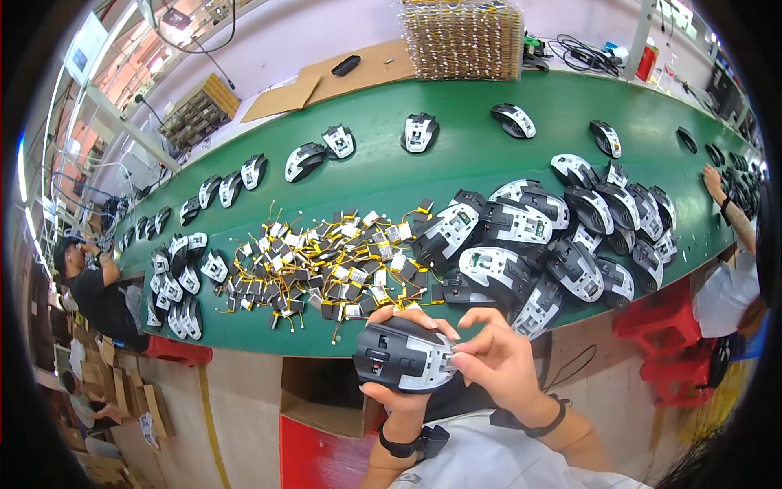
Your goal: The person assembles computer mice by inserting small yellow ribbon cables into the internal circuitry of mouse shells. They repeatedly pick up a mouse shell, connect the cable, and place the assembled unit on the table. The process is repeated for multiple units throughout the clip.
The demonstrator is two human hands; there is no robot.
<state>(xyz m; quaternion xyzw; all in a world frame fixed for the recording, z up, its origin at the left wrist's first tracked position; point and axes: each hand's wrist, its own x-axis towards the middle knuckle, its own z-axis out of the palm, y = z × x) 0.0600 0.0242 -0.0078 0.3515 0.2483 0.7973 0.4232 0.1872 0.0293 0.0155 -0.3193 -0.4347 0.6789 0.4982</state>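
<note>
By our green bench [489,155], at six o'clock, our left hand [399,399] wraps the mouse [399,355], long axis nine-to-three, toward nine from our right hand [507,368], fingertips nearly meeting; what they hold, we cannot tell.

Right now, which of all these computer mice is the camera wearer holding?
The black-and-white mouse in the left hand, with the right hand at its pale end; the piled mice beyond lie on the green table.
</note>
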